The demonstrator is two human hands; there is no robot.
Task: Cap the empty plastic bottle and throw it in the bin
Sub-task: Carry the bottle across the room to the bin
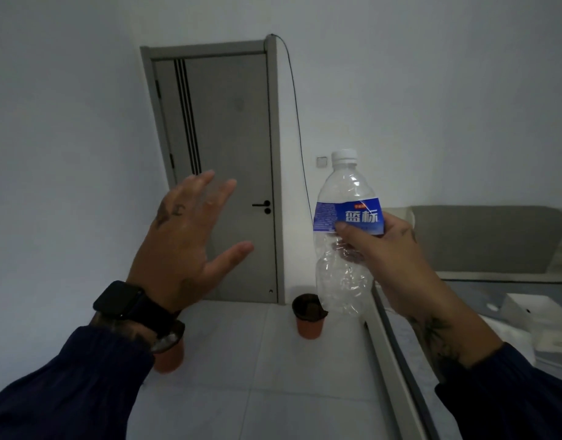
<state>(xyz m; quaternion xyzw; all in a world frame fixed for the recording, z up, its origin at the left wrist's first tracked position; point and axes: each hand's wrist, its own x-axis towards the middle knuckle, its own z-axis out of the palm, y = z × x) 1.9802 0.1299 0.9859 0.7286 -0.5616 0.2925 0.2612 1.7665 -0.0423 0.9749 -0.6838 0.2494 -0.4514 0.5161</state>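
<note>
We see a pale tiled floor (241, 360) running up to a closed grey door. Two small orange plant pots stand directly on it: one pot (308, 319) close to the door's right corner, with dark soil inside, and a second pot (170, 355) well to its left, partly hidden behind a sleeve.

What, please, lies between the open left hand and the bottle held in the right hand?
In the head view, nothing: left hand and bottle are separated by open air, with only the closed door behind.
</note>
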